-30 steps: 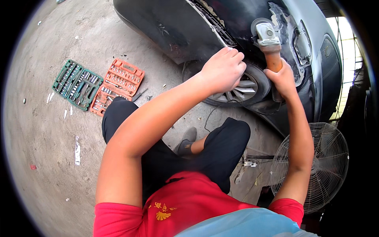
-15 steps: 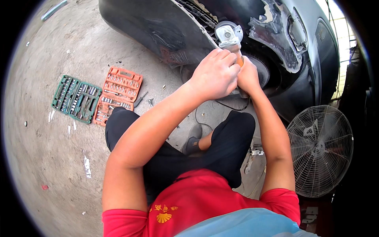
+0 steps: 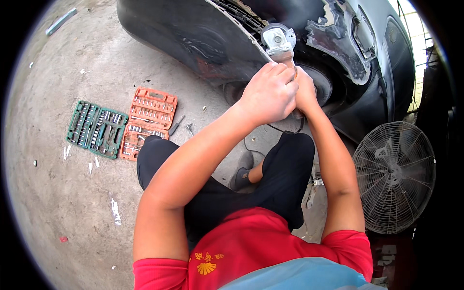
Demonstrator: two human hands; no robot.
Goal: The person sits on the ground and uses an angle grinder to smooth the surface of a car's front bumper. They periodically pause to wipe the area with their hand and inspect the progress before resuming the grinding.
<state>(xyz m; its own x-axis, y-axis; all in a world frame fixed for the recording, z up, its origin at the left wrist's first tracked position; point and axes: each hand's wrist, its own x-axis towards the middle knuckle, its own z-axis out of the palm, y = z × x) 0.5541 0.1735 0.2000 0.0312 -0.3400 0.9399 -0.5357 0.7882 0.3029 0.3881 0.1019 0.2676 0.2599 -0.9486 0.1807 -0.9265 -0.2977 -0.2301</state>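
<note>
Both my hands are wrapped around an angle grinder, its grey head and disc pointing away from me. My left hand closes over the front of the body; my right hand grips it just behind and to the right. Most of the grinder's body is hidden by my fingers. The disc sits at the edge of a dark car bumper, beside a gap in the bodywork; whether it touches I cannot tell. Right of it, the dark car panel has rough, pale sanded patches.
An open orange socket set and an open green socket set lie on the concrete floor left of my knee. A round wire-cage fan stands at my right. A wheel and a dark cord are below the grinder.
My view has shifted slightly, so the floor and toolkits appear a little lower and further right. Both hands keep their hold on the grinder, in nearly the same place against the car.
</note>
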